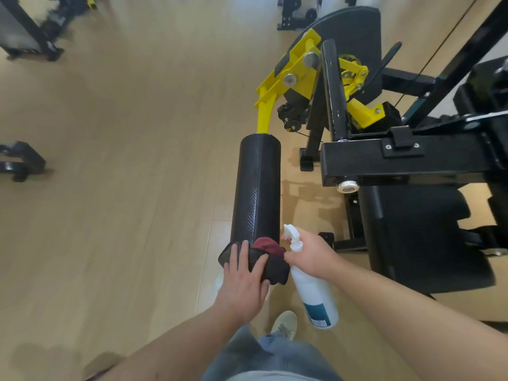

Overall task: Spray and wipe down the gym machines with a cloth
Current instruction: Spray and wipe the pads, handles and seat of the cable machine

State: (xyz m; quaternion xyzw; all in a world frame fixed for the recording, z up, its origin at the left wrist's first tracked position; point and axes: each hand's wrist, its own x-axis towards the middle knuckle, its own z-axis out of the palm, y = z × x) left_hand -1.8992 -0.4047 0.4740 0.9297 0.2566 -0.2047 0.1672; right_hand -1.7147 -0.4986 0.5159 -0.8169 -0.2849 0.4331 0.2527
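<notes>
- Cloth (270, 259): it is dark, black with a bit of dark red, and it is bunched up on the near end of the roller pad (258, 188).
- The left hand (244, 281) lies on top of the cloth and presses it on the pad. Its fingers are spread out and mostly straight, not closed in a fist.
- The right hand (308, 254) is just beside the cloth, on its right. Its fingers are curled tight round the neck of the spray bottle (316, 295).
- The spray bottle is white with a blue label near its bottom. It hangs tilted under the hand, and its white nozzle points left at the roller pad.
- The roller pad is a long black tube. Its far end joins a yellow arm (277, 81) of the gym machine.
- To the right of the pad is the black frame (398, 160) of the machine, with a black seat pad (426, 237) lower down.
- The floor (123, 160) is light wood.
- A pale shoe (284, 323) stands on the floor under the hands, and blue jeans (261, 358) show at the bottom.
- Parts of other black machines (27, 31) are far off at the top left, too blurry to tell more.
</notes>
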